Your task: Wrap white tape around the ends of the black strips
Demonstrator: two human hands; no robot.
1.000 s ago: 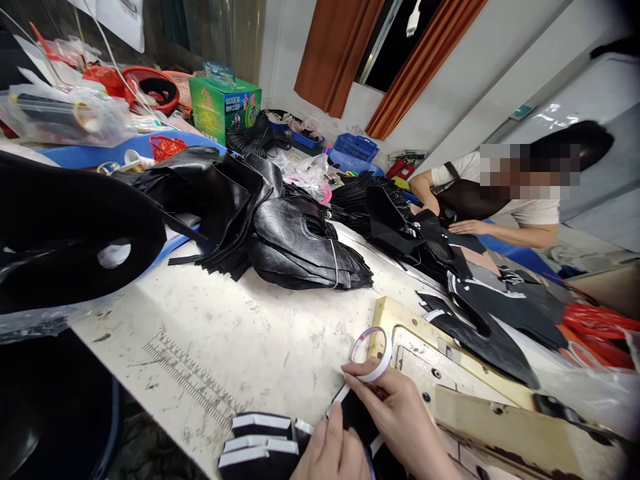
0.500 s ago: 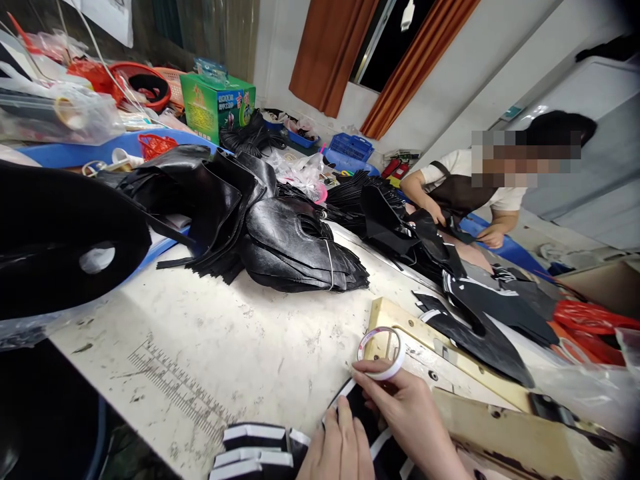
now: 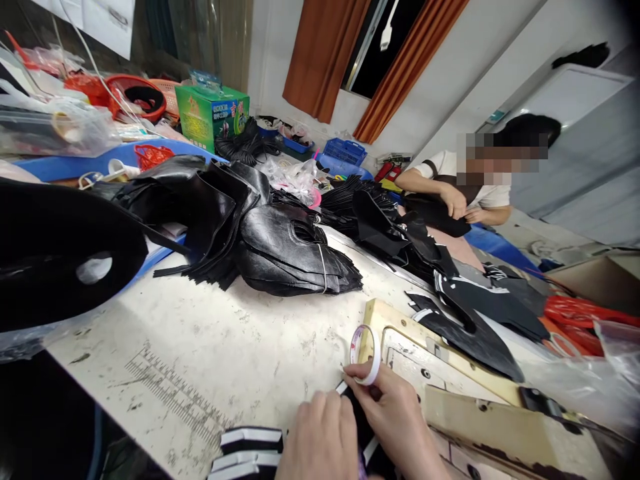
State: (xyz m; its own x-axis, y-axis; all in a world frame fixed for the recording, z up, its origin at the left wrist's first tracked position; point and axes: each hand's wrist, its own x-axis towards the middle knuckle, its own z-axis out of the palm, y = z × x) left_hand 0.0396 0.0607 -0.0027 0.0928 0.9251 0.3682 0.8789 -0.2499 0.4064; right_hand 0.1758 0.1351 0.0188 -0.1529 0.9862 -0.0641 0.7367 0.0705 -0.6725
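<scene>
My right hand (image 3: 397, 417) has the thin roll of white tape (image 3: 376, 357) hooked over it. Its thumb and forefinger pinch together at the end of a white strip (image 3: 342, 387) on the edge of a black leather-like piece (image 3: 354, 400). Close beside it, my left hand (image 3: 320, 433) is closed over the same piece, fingers bent and together, its fingertips partly hidden. A sliver of something purple shows under this hand, too little to name. Left of it lie black pieces with white tape strips (image 3: 253, 460) along their edges.
A cream sewing-machine bed (image 3: 430, 347) is set in the worktable (image 3: 200, 333). Tied black pieces (image 3: 295, 257) lie beyond. More taped black pieces (image 3: 465, 333) lie on the right. A co-worker (image 3: 450, 200) handles black material across the table. A large black shape (image 3: 60, 253) fills the left.
My left hand has shifted left and its flat fingers have curled. My right hand has moved slightly left with the tape roll, now turned more edge-on. The co-worker's hands have lifted.
</scene>
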